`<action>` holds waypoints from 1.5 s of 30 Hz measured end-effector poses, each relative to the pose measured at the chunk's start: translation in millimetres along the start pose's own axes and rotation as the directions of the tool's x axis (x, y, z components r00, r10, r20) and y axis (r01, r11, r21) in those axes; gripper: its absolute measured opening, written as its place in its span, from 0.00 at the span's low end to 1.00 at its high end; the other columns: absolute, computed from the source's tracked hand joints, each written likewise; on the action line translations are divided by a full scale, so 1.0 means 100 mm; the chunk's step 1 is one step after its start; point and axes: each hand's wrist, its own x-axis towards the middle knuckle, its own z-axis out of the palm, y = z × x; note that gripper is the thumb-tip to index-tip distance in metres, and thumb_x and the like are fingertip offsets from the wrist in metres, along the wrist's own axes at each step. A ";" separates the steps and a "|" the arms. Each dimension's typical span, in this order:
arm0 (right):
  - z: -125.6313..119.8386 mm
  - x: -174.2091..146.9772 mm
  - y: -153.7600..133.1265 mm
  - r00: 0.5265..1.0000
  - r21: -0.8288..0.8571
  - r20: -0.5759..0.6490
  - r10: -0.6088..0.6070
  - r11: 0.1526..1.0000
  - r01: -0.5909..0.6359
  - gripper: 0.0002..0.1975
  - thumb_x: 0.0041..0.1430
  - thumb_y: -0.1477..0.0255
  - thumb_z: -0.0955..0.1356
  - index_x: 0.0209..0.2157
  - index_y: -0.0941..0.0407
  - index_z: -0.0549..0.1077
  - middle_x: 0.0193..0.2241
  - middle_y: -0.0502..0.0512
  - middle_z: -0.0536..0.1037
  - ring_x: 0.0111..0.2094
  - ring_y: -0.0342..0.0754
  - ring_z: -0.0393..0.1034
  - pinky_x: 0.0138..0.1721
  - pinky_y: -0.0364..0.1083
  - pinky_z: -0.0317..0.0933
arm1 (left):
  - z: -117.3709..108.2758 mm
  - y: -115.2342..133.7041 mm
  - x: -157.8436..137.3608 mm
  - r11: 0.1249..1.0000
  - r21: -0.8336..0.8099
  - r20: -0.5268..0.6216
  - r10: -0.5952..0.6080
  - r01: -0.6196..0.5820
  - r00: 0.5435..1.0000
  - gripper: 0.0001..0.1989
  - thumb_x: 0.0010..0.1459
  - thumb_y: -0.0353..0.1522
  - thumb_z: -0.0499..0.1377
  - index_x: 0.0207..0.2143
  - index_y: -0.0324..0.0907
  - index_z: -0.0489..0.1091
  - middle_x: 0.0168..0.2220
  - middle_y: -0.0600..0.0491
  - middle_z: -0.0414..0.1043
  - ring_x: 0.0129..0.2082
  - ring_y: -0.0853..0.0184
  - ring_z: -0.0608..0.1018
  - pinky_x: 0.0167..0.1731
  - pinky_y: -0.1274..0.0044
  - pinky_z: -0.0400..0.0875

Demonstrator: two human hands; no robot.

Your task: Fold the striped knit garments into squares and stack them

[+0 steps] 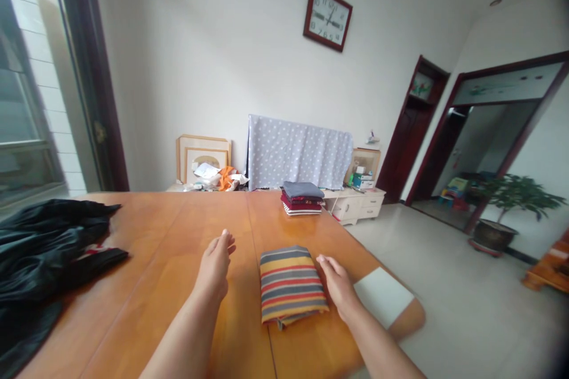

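A striped garment (291, 284) in yellow, grey and red lies folded into a neat block on the wooden table (169, 249). My right hand (338, 285) is beside its right edge, fingers stretched out and holding nothing; whether the fingertips touch the cloth I cannot tell. Off to the left of the garment, my left hand (217, 260) hangs apart from it above the table, fingers loosely curled and apart, with nothing in them. Farther back stands a stack of folded clothes (303, 196), grey on top with dark red and striped pieces below.
Dark crumpled clothing (48, 249) covers the table's left end. A pale sheet (383, 296) lies at the right corner. Behind the table are a low white cabinet (360, 207), a dotted cloth (297, 151) and picture frames (202, 151). A potted plant (500, 219) stands on the floor.
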 end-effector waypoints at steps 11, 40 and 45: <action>0.00 -0.17 -0.02 0.998 -0.131 -0.007 -0.066 0.989 0.065 0.30 0.56 0.43 0.65 0.40 0.56 0.79 0.41 0.58 0.82 0.46 0.58 0.74 0.46 0.49 0.66 | -0.03 -0.02 0.16 0.985 -0.132 -0.072 -0.124 0.113 0.990 0.23 0.54 0.51 0.59 0.41 0.43 0.72 0.49 0.47 0.76 0.47 0.60 0.78 0.39 0.72 0.64; 0.44 -0.18 -0.82 0.993 -0.183 0.117 0.014 0.983 0.008 0.18 0.55 0.54 0.68 0.26 0.54 0.66 0.22 0.46 0.70 0.26 0.46 0.65 0.26 0.42 0.56 | -0.37 0.25 0.32 0.923 -0.382 -0.253 -0.160 0.054 0.954 0.11 0.50 0.38 0.63 0.36 0.43 0.70 0.42 0.51 0.75 0.39 0.65 0.80 0.32 0.76 0.63; 0.89 -0.35 -1.32 0.916 0.152 0.401 -0.002 0.986 -0.065 0.20 0.57 0.51 0.69 0.36 0.55 0.72 0.35 0.53 0.78 0.35 0.48 0.73 0.32 0.43 0.65 | -0.43 0.29 0.32 0.930 -0.360 -0.347 -0.068 -0.066 0.935 0.12 0.51 0.38 0.62 0.38 0.44 0.70 0.42 0.52 0.75 0.38 0.65 0.80 0.32 0.76 0.64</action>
